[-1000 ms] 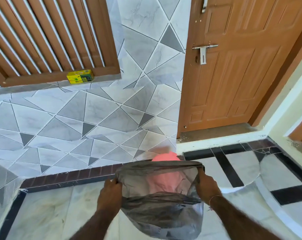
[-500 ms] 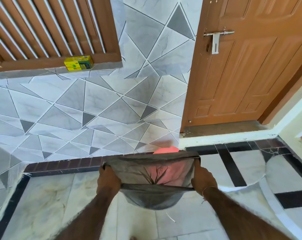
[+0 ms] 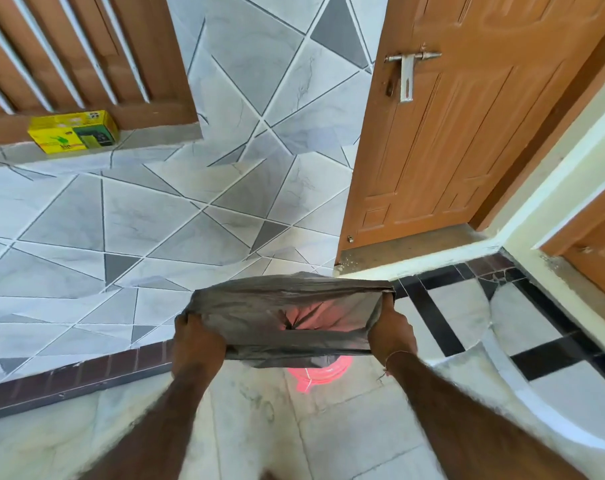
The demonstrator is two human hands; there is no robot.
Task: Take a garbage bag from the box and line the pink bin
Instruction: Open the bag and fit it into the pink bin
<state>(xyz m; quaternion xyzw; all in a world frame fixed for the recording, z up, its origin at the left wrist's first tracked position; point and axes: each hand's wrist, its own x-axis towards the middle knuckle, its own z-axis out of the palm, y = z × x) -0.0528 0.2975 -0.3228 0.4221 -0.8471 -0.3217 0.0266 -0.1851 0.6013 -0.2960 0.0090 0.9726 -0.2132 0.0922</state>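
The garbage bag [image 3: 287,317] is stretched open between both hands over the pink bin [image 3: 314,374], whose rim shows just below it on the floor [image 3: 259,427]. The left hand [image 3: 197,344] and right hand [image 3: 392,332] each clench a side of its mouth. The yellow box [image 3: 73,131] sits well apart on a ledge [image 3: 148,145].

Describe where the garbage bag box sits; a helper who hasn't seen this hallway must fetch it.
Find the slatted wooden door on the far left. On the ledge along its foot lies the garbage bag box: small, yellow and green, the only thing there.
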